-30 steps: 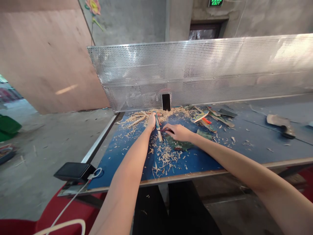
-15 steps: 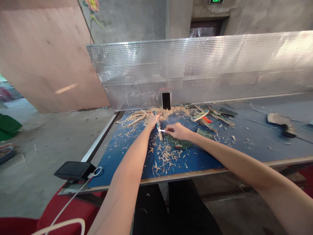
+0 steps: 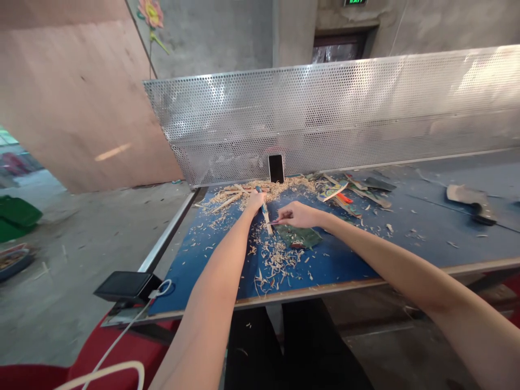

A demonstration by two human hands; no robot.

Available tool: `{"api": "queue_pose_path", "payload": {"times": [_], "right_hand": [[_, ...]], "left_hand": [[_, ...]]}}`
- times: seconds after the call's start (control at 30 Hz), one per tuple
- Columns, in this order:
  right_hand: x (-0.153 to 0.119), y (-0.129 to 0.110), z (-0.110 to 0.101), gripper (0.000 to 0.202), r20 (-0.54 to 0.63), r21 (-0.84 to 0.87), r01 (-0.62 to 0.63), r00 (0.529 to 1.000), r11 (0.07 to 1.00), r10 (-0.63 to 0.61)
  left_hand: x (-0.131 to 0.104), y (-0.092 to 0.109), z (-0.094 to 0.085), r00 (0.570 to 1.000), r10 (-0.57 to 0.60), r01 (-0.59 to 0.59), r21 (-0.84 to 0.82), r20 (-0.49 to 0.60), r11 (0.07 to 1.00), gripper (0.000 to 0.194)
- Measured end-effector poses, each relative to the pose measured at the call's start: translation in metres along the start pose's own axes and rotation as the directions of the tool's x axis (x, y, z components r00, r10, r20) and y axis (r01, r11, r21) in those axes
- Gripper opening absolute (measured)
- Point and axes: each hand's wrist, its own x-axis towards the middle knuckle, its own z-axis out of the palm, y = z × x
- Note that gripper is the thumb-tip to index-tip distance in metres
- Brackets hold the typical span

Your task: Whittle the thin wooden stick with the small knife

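My left hand (image 3: 255, 201) is closed around the upper part of a wooden stick (image 3: 266, 215), which looks blue near the grip and bare and pale at its lower end. From the right, my right hand (image 3: 299, 215) pinches a thin knife blade (image 3: 274, 222), whose tip lies against or just over the stick's pale end; any handle is hidden in the fingers. Under that hand lies a dark green cloth-like piece (image 3: 298, 236). Curled wood shavings (image 3: 280, 257) are scattered on the blue tabletop (image 3: 337, 262) below the stick.
A phone (image 3: 277, 169) leans upright before a perforated metal panel (image 3: 325, 108). More shavings and pale sticks (image 3: 227, 202) lie at the back left. Painted scraps (image 3: 333, 190) and a curved piece (image 3: 467, 199) lie to the right. A black box with a cable (image 3: 128, 286) sits at the left corner.
The blade has shifted slightly down along the stick and turned, so its bright flat face no longer shows. Both hands keep their hold. The whole view has tilted a little.
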Motion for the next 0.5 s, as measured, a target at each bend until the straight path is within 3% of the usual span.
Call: {"api": "queue_pose_path", "payload": {"times": [0.2,0.5], "right_hand": [[-0.001,-0.002,0.005,0.020,-0.021,0.006,-0.022,1.000,1.000,0.022],[-0.003,-0.001,-0.022,0.025,0.128,0.164,-0.104,0.988,0.981,0.083]], "left_hand": [[-0.002,0.003,0.000,0.998,0.002,-0.003,-0.022,-0.065,1.000,0.012],[-0.010,0.008,0.008,0.995,0.102,-0.102,0.095,0.002,0.990,0.026]]}}
